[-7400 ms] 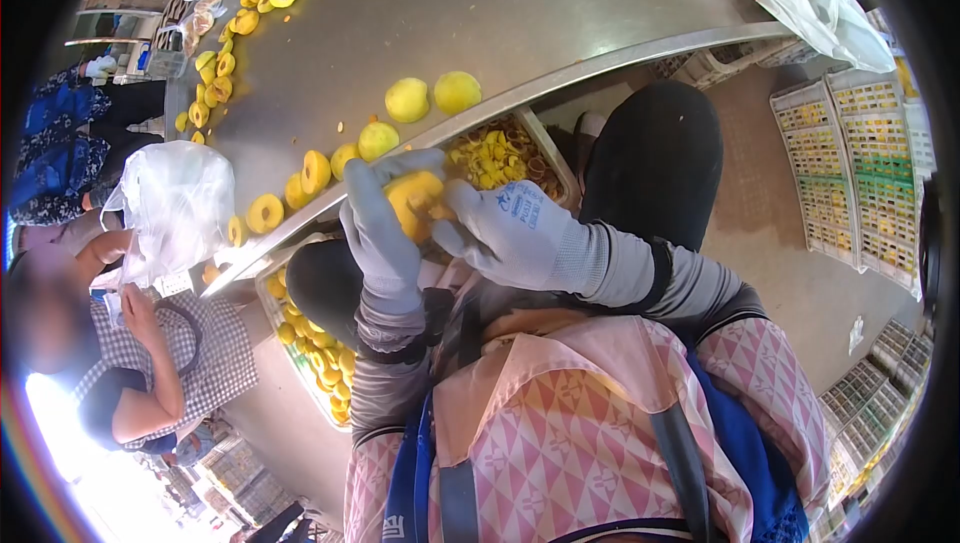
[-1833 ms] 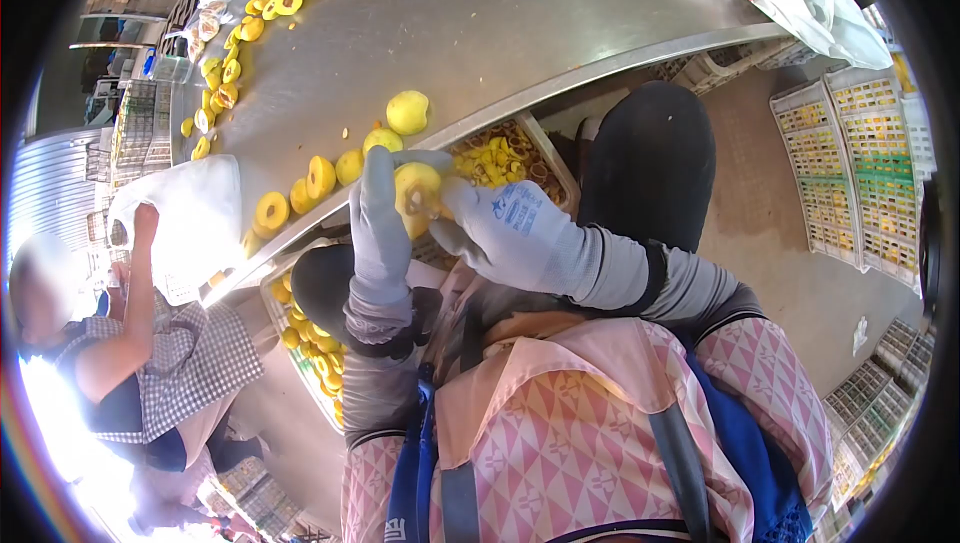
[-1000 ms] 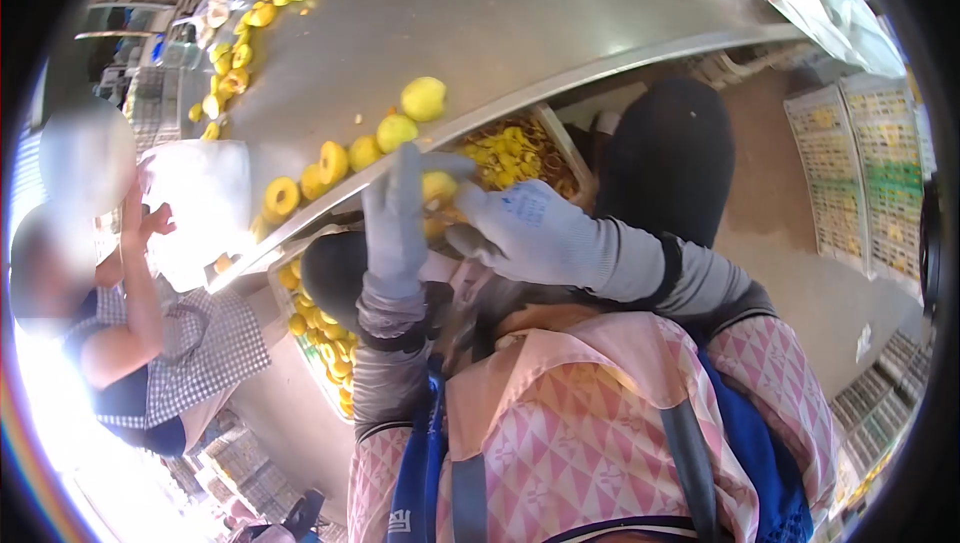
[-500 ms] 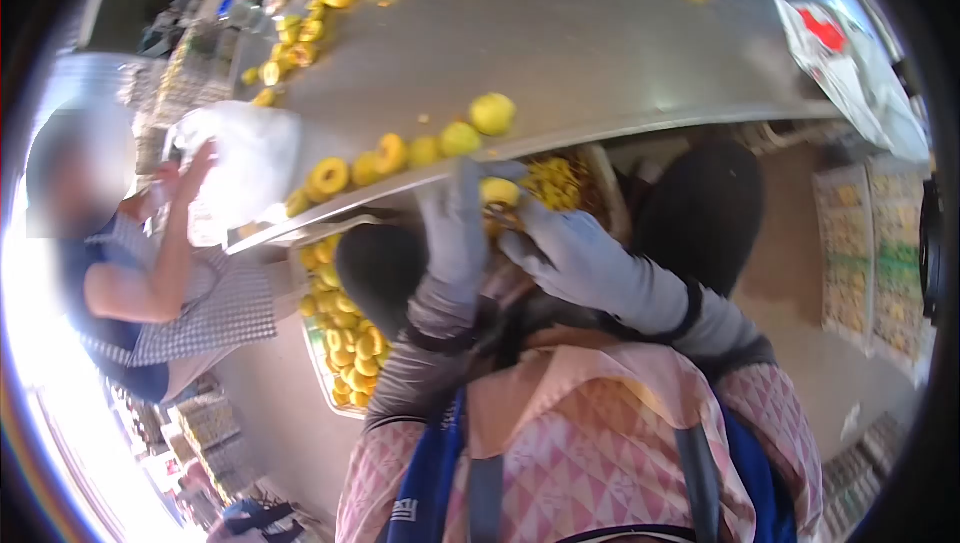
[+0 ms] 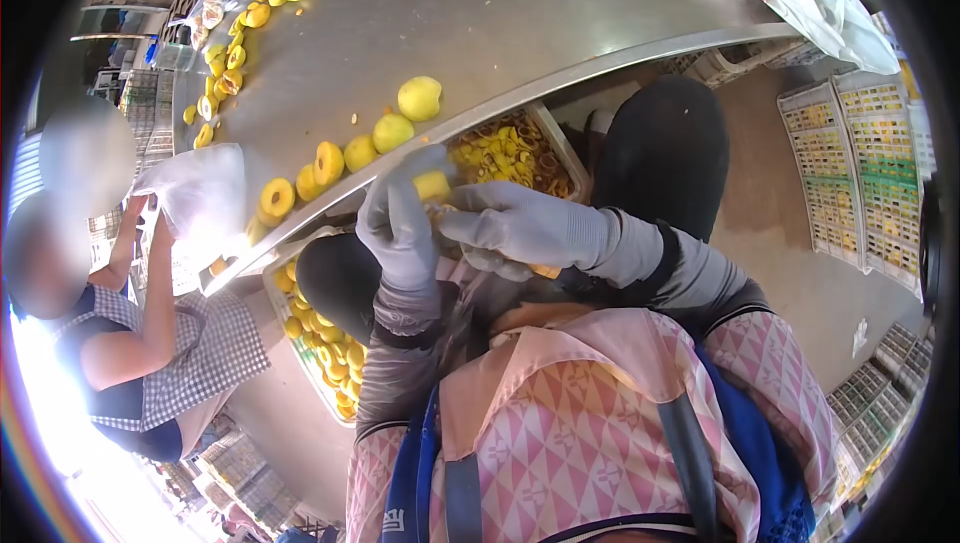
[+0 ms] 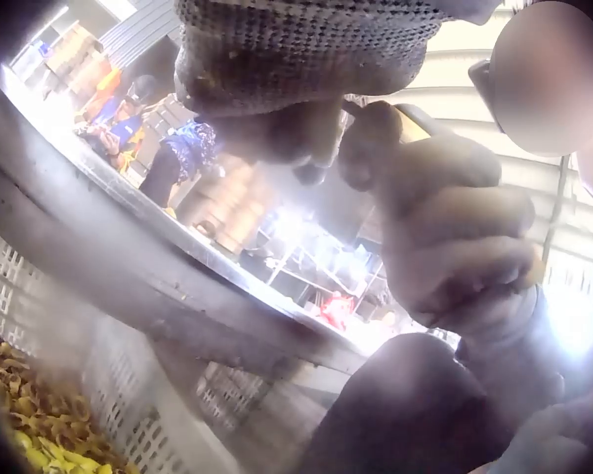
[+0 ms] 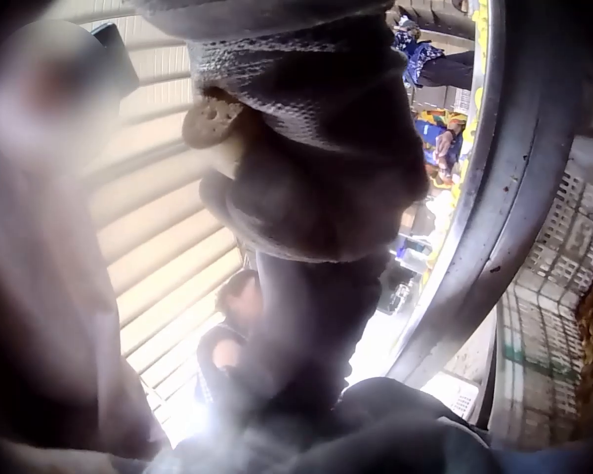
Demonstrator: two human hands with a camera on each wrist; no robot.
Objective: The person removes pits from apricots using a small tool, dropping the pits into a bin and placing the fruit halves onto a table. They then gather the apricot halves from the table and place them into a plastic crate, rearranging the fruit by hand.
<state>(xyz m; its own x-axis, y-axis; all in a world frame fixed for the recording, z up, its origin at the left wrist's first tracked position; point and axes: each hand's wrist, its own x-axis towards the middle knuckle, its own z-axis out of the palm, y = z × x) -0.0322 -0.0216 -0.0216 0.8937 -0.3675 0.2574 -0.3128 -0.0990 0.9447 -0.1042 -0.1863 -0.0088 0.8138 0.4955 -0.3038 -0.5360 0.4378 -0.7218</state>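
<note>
A held fruit (image 5: 432, 186) sits before the near edge of the table (image 5: 520, 28), a row of fruit (image 5: 360, 152) along that edge, a bin (image 5: 557, 140) of scraps (image 5: 500, 153) below, a crate (image 5: 305, 365) left, stacked crates (image 5: 850, 173) right

The left hand (image 6: 301, 61), in a coarse knit glove, fills the top, its fingers blurred below. Just beside it, the right hand (image 6: 450, 222) has its fingers curled, with a yellow bit (image 6: 412, 126) showing near the thumb, too hidden to name. Behind them slants the near edge of a metal bench (image 6: 158, 269). Under that edge sits a white slotted crate (image 6: 133, 385); brown and yellow scraps (image 6: 49, 425) lie beside its wall. Past the bench edge are two people in blue and stacked boxes (image 6: 229, 207). A dark knee (image 6: 395, 400) rises near the bench.
</note>
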